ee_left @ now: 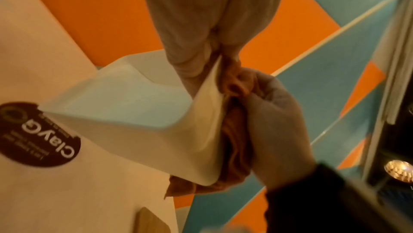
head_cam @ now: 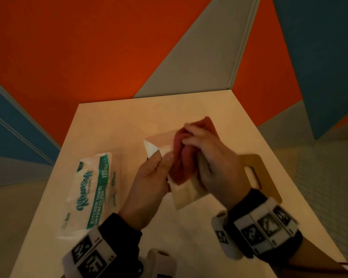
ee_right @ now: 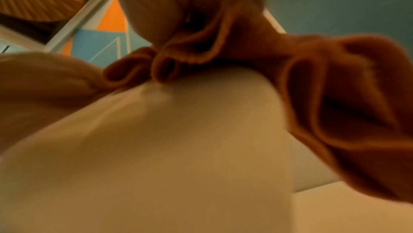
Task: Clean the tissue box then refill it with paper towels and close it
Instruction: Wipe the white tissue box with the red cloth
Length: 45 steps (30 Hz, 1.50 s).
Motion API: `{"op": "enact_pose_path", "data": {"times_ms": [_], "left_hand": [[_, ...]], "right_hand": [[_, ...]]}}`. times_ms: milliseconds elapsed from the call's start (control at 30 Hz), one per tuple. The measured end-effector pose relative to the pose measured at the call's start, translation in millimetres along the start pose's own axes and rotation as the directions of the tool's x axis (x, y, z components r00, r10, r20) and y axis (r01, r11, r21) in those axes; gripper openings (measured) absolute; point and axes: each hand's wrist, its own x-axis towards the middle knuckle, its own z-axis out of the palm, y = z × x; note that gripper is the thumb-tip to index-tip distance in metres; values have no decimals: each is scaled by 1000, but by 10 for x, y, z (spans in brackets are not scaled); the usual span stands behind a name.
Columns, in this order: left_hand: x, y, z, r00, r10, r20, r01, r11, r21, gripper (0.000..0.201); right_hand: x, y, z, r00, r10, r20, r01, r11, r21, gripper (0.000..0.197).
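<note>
- Here the tissue box, a pale box with a white inside, is held tilted above the light table, between both hands.
- The left hand grips the box's left side; its thumb lies across the upper edge and the fingers wrap underneath.
- The right hand has its fingers curled round a bunched red cloth and presses it into the box's open top.
- In the left wrist view the cloth sits squeezed between the box's white wall and the right hand.
- The right wrist view is blurred; it shows folds of the cloth draped over the box's pale side.
- A pack of paper towels, white with green lettering, lies flat on the table left of the left hand, well apart from the box.
- A wooden lid with a slot cut in it lies on the table behind the right wrist.
- Both wrists wear dark sleeves and bands with black-and-white markers.
- A round dark sticker sits on the pale surface at the left of the left wrist view.
</note>
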Motion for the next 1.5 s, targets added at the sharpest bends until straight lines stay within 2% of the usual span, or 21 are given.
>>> {"op": "enact_pose_path", "data": {"times_ms": [67,133,200,267,300,367,400,433,467,533,667,733,800,900,967,1033,1133,1233,1267,1367,1500], "left_hand": [[-36,8,-3,996,85,18,-87,992,89,25],[-79,27,-4,988,154,16,-154,975,157,23],[-98,28,-42,982,190,-1,-187,968,169,14],[-114,20,-83,980,200,-4,-195,959,206,16],[-126,4,-97,980,197,-2,-192,957,219,15],[-155,6,-82,984,178,-12,-172,963,209,17],[-174,12,-63,985,173,-4,-168,963,213,20],[-196,16,-44,986,168,12,-167,963,212,20],[-224,34,-29,985,169,20,-170,963,208,16],[-244,67,-33,982,184,34,-187,961,206,10],[-273,85,-100,956,278,98,-295,909,295,16],[-290,62,-95,944,307,120,-330,887,323,15],[-303,49,-84,947,307,92,-320,892,318,17],[-307,4,-79,937,327,119,-348,869,352,16],[-317,-29,-75,927,328,179,-374,831,411,23],[-315,-66,-106,924,306,230,-381,795,471,21],[-265,-78,-161,940,169,295,-303,810,503,27],[-212,-27,-176,939,26,342,-169,903,396,29],[-208,-8,-166,933,-16,358,-123,925,359,34],[-197,11,-122,912,-169,375,36,941,336,54],[-109,37,-77,852,-306,425,241,950,201,71]], "right_hand": [[204,-69,-29,997,82,-1,-82,996,36,30],[270,-181,-11,998,40,57,-39,999,-24,26],[218,-243,-17,981,-77,177,89,994,-57,34],[229,-144,-91,927,-102,360,101,995,21,39],[273,-55,-131,887,-52,459,24,997,67,37],[428,103,-192,773,142,619,-273,954,122,33],[500,162,-191,716,223,662,-400,908,127,32],[549,189,-178,682,271,679,-456,884,106,32],[567,178,-150,676,286,679,-453,888,76,32],[526,93,-139,724,250,643,-384,920,75,32],[327,-142,-295,808,141,572,-375,872,314,19],[304,-86,-314,805,122,580,-385,852,356,15],[312,82,-246,789,187,585,-447,828,339,12],[288,324,-83,750,389,534,-622,689,372,18],[207,392,23,683,522,511,-731,487,479,18],[134,431,101,613,610,501,-764,297,573,14],[33,504,165,514,702,493,-754,96,650,27],[-87,565,221,442,720,534,-746,-36,665,73],[-123,572,229,450,711,539,-726,-60,685,80],[-203,557,212,460,718,522,-684,-88,724,78],[-278,548,212,485,739,467,-662,-38,749,79]]}}
